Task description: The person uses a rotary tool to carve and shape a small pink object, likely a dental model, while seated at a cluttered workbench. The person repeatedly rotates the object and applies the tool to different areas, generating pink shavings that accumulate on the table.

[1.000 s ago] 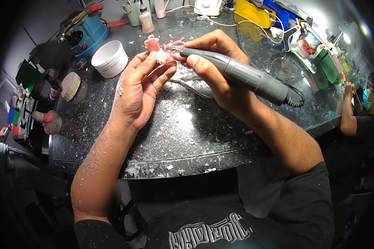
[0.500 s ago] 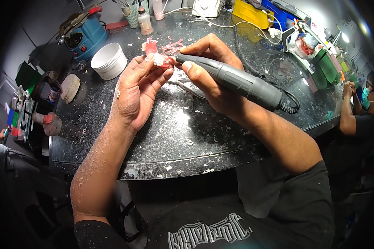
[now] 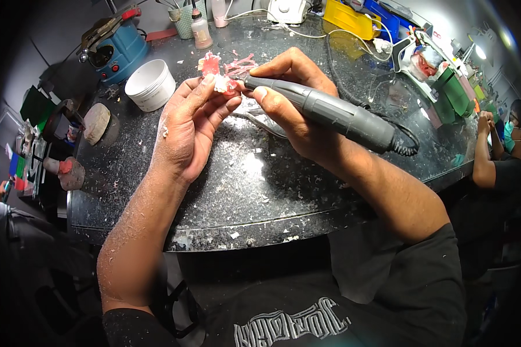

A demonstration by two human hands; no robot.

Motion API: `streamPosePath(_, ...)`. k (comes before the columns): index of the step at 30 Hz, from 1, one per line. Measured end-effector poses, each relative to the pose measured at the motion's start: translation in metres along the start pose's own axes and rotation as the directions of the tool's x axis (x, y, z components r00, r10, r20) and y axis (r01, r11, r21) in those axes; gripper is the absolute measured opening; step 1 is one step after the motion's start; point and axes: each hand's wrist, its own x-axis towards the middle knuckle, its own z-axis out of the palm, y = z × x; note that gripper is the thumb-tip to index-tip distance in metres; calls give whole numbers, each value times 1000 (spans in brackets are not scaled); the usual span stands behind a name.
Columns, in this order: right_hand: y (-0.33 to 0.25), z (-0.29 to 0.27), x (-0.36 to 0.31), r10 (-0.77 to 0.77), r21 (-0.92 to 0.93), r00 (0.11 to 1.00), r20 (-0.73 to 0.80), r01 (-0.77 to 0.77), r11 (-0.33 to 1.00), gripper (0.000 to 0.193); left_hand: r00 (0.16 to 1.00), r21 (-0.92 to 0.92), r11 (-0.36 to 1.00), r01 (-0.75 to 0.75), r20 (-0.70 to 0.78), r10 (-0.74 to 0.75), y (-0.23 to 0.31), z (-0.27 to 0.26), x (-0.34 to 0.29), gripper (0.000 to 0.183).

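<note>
My left hand is closed around a small pink denture with whitish patches, pinching it between thumb and fingers above the dark speckled bench. Fine pale dust and shavings cling to that hand and forearm. In my right hand lies a black rotary handpiece, gripped like a pen, with its cord coiling off the back end. The handpiece's nose is right by the denture's right side; whether the tip touches it is too small to tell. Behind the denture are thin pink strips. A metal tool lies under my hands.
A white tub stands to the left, with a blue machine behind it. Plaster pieces sit at the left edge. A dropper bottle and yellow bin are at the back. Another person sits at far right.
The denture has turned slightly in my left hand, near the handpiece's nose. My right hand and the handpiece are almost where they were.
</note>
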Motion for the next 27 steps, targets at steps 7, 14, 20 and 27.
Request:
streamPosePath(7,-1,-1,0,21,-24,1000,15,-21,999,24,999,2,999,-32,-44,32,0,5,-1,19)
streamPosePath(14,0,-1,-1,15,4,1000,9,-15,1000,26,999,3,999,-32,-17,32,0,2,1,19)
streamPosePath(20,-4,-1,-1,40,-15,999,22,-40,999,27,999,21,999,-34,-34,35,0,4,0,19)
streamPosePath(27,-2,0,-1,38,9,999,11,-38,999,28,999,4,999,-34,-40,34,0,4,0,17)
